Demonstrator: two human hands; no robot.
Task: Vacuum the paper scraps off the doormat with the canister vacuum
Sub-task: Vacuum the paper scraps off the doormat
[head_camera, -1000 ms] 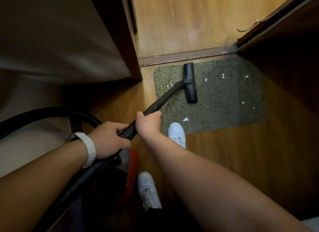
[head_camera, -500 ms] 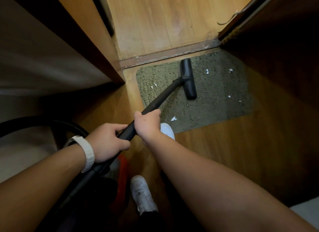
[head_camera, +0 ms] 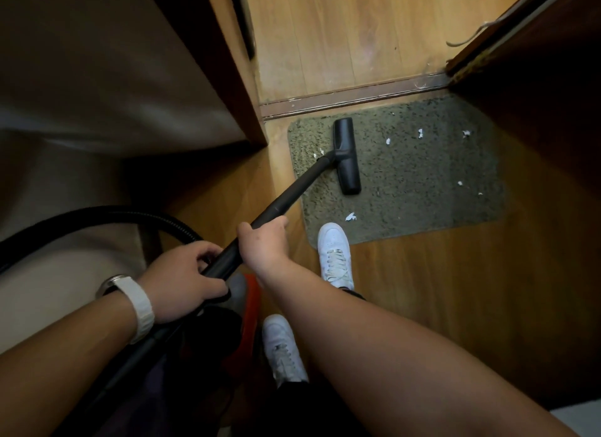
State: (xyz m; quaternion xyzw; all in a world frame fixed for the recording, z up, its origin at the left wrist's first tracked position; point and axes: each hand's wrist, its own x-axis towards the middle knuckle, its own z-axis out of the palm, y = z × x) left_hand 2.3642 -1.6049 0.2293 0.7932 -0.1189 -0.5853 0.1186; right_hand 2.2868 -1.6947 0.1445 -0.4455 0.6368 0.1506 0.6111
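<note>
Black nozzle point(head_camera: 347, 155) on doormat point(head_camera: 422, 176) | ahead of right hand point(head_camera: 264, 245) | scraps point(head_camera: 350, 217) nr

Canister point(head_camera: 247, 309) mostly hidden beneath forearms.

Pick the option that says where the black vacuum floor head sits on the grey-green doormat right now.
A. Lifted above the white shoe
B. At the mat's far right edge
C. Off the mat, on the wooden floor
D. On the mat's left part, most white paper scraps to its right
D: the black vacuum floor head rests on the left part of the grey-green doormat, with most white paper scraps lying to its right.
</note>
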